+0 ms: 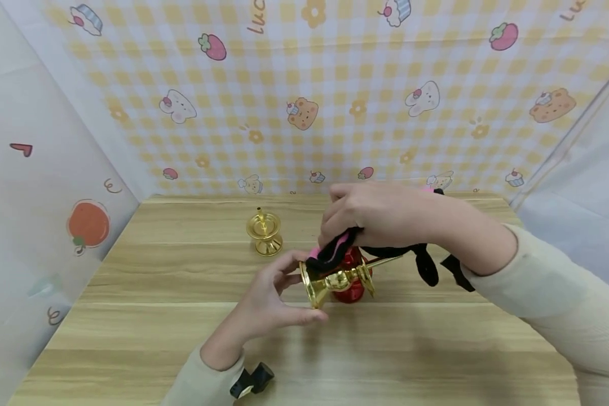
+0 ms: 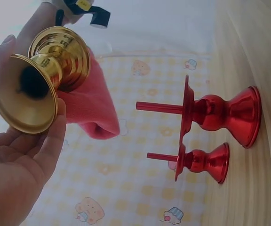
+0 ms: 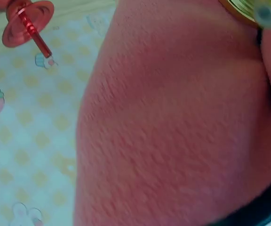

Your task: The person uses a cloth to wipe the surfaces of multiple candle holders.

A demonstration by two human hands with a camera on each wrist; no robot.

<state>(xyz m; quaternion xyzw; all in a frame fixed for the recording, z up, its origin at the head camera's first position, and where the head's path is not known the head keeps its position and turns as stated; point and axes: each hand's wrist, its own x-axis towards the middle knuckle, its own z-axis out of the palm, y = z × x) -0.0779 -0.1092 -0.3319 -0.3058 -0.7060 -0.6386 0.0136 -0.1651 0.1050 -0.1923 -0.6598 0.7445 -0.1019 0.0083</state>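
Observation:
My left hand (image 1: 266, 301) grips a gold candle holder (image 1: 339, 280) by the rim of its flared base. The candle holder is tilted on its side above the table, its thin stem pointing right. My right hand (image 1: 373, 211) holds a pink and black cloth (image 1: 338, 249) against the candle holder. In the left wrist view, the cloth (image 2: 97, 99) hangs behind the gold dish, and the base's hollow underside faces the camera. The right wrist view is mostly skin of my right hand (image 3: 173, 113), with a bit of gold rim at its top right corner.
Two red candle holders, one larger (image 2: 211, 113) and one smaller (image 2: 199, 161), stand upright behind the hands, partly hidden in the head view. Another gold candle holder (image 1: 269, 245) stands at the back left of the wooden table (image 1: 172, 270). A patterned cloth wall (image 1: 264, 73) rises behind.

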